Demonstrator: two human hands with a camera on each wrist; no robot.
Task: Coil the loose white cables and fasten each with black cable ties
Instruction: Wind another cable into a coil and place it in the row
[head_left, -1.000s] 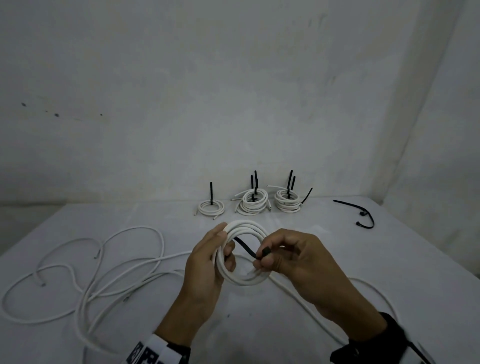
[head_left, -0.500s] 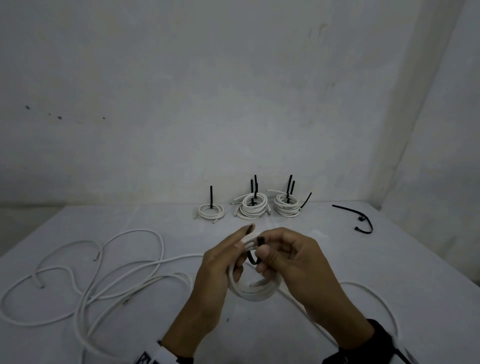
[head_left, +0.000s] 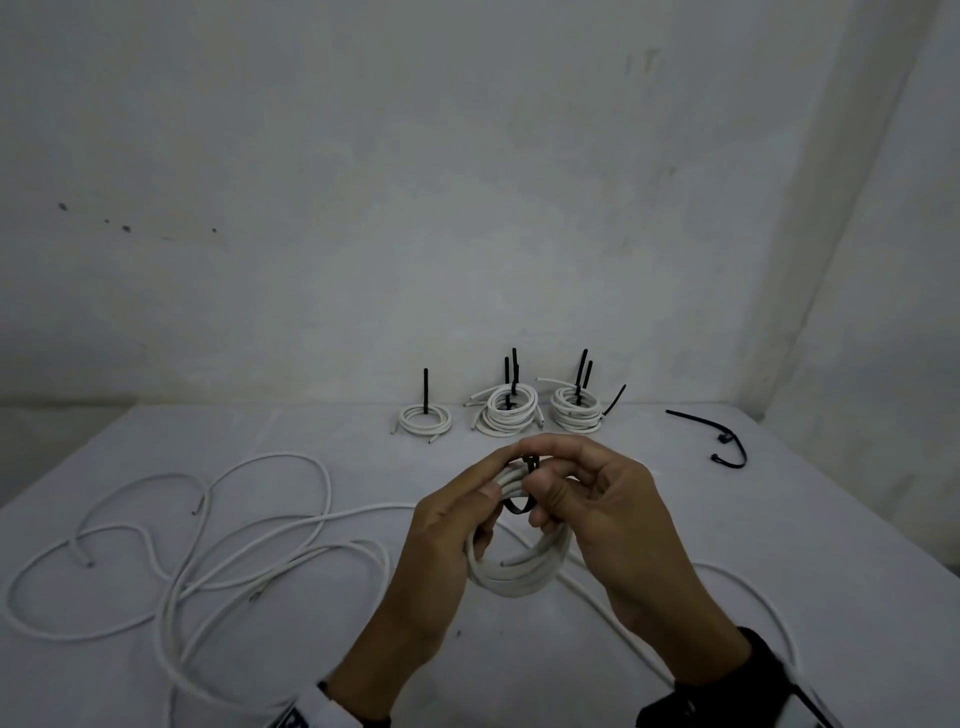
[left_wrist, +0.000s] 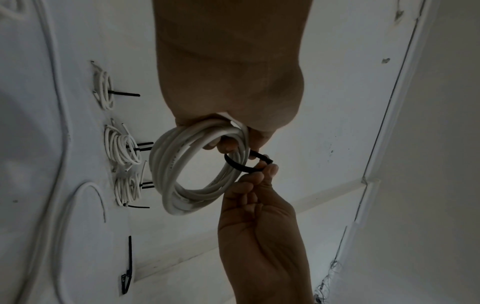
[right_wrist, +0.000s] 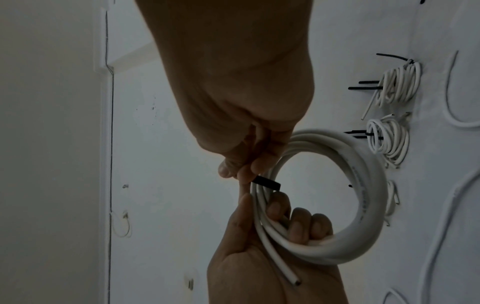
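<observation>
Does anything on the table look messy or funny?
Yes, a little. The loose white cables sprawl in tangled loops on the table's left side, not yet coiled. The finished coils by the wall have long black tie tails sticking straight up, untrimmed. Nothing looks broken or spilled.

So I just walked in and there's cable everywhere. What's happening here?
A person is bundling white cable. The left hand grips a coil while the right hand pinches a black tie looped around its strands, not yet pulled tight. Tied coils sit by the wall; loose cable lies on the table.
</observation>
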